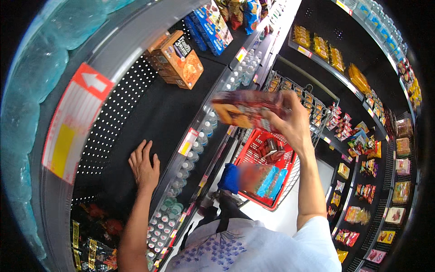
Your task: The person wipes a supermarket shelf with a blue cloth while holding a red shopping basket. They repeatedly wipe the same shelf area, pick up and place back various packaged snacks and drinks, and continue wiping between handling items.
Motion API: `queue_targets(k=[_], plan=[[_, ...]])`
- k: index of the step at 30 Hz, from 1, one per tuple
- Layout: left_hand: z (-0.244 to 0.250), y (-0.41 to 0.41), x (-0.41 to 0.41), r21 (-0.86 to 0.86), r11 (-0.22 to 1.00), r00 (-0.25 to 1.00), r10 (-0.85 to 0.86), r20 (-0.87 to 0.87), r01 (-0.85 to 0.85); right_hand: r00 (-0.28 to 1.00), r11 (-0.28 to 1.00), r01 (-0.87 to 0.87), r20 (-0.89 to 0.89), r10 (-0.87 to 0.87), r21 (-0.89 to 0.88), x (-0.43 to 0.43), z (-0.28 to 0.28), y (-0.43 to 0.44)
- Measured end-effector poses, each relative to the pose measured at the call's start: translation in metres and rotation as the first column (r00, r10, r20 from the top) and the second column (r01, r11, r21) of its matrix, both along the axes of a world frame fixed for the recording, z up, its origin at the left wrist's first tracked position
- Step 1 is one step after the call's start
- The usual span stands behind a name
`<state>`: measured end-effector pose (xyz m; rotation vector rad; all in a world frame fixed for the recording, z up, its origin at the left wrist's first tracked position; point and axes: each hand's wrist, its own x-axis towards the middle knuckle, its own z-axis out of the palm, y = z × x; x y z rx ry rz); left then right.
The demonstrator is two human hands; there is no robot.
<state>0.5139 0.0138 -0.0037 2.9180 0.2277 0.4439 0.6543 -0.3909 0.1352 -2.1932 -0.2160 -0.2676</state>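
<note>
My right hand (294, 124) grips a dark red packaged snack (248, 110), blurred, with an orange-yellow picture on its front. It is held above a red plastic shopping basket (290, 165) that sits in a metal cart. Inside the basket lie dark red boxes (272, 149) and a bag with light-blue stripes (272, 182). Flat on the black shelf (142, 112), my left hand (144, 166) has its fingers spread and nothing in them. Farther along that shelf stands an orange-brown food carton (181, 61), with blue boxes (212, 29) behind it.
Water bottles (192, 156) line the shelf below. A shelf lip with a price tag (76, 122) curves past at left, beside large blue bottles (51, 57). Black snack bags (97, 253) lie at lower left. A wire rack (306, 98) and shelves of packaged snacks (365, 190) stand at right.
</note>
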Motion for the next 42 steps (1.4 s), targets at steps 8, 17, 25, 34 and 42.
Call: queue_targets(k=[8,17,25,34,42], plan=[[0.001,-0.006,0.006,0.021,0.999,1.000,-0.031,0.000,0.031,0.804,0.840,0.393,-0.304,-0.512,-0.374,-0.034,-0.231,-0.144],[0.007,-0.007,0.006,0.046,0.999,0.999,-0.001,-0.052,0.004,0.724,0.826,0.399,-0.416,-0.550,-0.398,-0.042,-0.399,-0.146],[0.005,-0.007,0.006,0.046,0.999,0.999,-0.009,-0.049,0.011,0.795,0.806,0.439,-0.247,-0.554,-0.397,-0.021,-0.439,-0.145],[0.010,-0.011,0.007,0.026,1.000,0.999,0.006,-0.046,-0.005,0.964,0.969,0.245,-0.116,-0.239,0.039,0.049,-0.362,-0.101],[0.012,-0.009,0.007,0.014,1.000,1.000,-0.006,-0.018,0.007,0.913,0.966,-0.257,0.319,0.256,-0.040,0.114,-0.103,0.068]])
